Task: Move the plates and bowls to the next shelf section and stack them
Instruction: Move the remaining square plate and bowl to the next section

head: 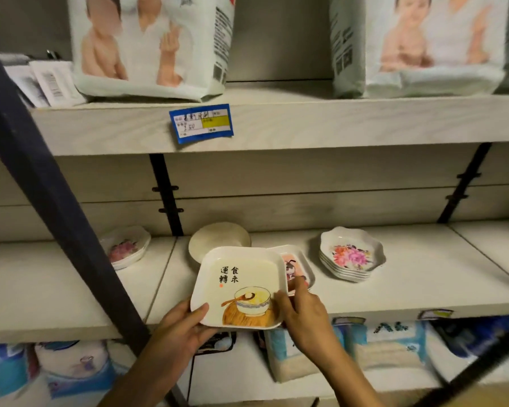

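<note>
Two hands held one large square plate (pixel 238 284) over the front edge of the middle shelf (pixel 423 277). The left hand (pixel 180 327) gripped its near-left corner, thumb on the rim; the right hand (pixel 303 312) pinched its right edge. A smaller square plate (pixel 298 264) lay just behind, partly hidden, and a plain round dish (pixel 218 237) sat toward the back edge. A stack of flowered bowls (pixel 351 255) stood to the right, and another flowered stack (pixel 126 248) stood in the left section.
</note>
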